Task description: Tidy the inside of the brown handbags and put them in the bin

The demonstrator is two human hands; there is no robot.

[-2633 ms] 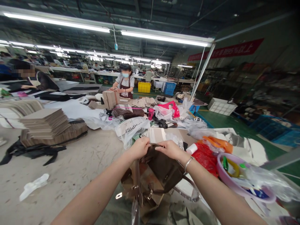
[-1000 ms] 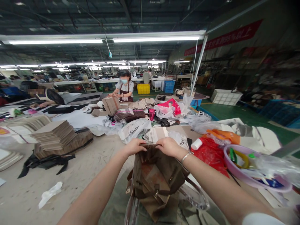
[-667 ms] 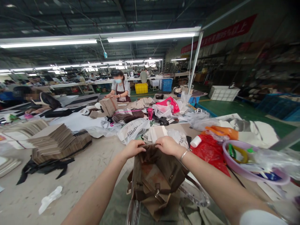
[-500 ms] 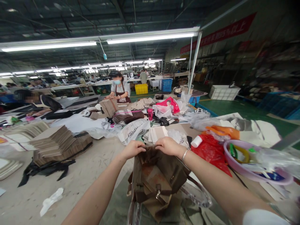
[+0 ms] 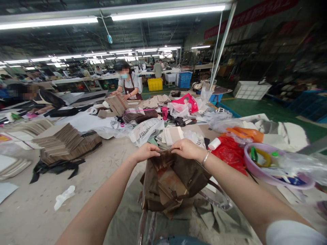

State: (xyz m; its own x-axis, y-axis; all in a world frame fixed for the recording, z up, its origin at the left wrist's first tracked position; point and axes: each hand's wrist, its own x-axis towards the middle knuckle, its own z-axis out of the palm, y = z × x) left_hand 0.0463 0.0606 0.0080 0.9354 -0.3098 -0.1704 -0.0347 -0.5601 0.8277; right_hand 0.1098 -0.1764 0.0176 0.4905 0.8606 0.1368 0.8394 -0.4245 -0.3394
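Observation:
A brown handbag stands in front of me at the table's near edge, its mouth facing me and a tan lining or paper piece showing inside. My left hand pinches the far rim of the bag near its middle. Close beside it, my right hand grips the same rim, thumb and fingers closed over the edge. A strap wrapped in clear plastic hangs at the bag's right side. Just beyond my hands lies a stack of pale card pieces.
Stacked brown panels sit at the left. A purple basin and a red plastic bag lie at the right. Across the table, a person in an apron handles a brown block. A white scrap lies at the left front.
The view has tipped downward, so the surroundings sit higher in the picture. Both hands keep their hold on the rim, and the bag's mouth has tilted slightly. The person opposite has shifted a little.

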